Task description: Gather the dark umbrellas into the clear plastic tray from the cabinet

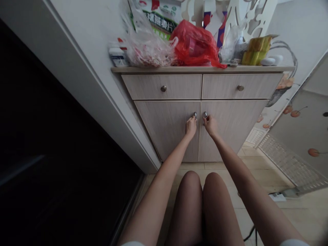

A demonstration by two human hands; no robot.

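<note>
A light wood cabinet [230, 136] stands in front of me with two drawers on top and two closed doors below. My left hand [191, 125] is closed in a pinch on the left door's metal knob [195, 114]. My right hand [210, 125] pinches the right door's metal knob [205, 114] in the same way. Both arms reach forward over my knees [202, 184], which sit close to the doors.
The cabinet top holds a red plastic bag [196, 46], a clear bag [150, 49], a green-printed packet [161, 18] and yellow packets [257, 51]. A dark opening [51, 153] lies to the left. A door with fruit prints [302, 136] stands at right. A cable [252, 234] runs over the tiled floor.
</note>
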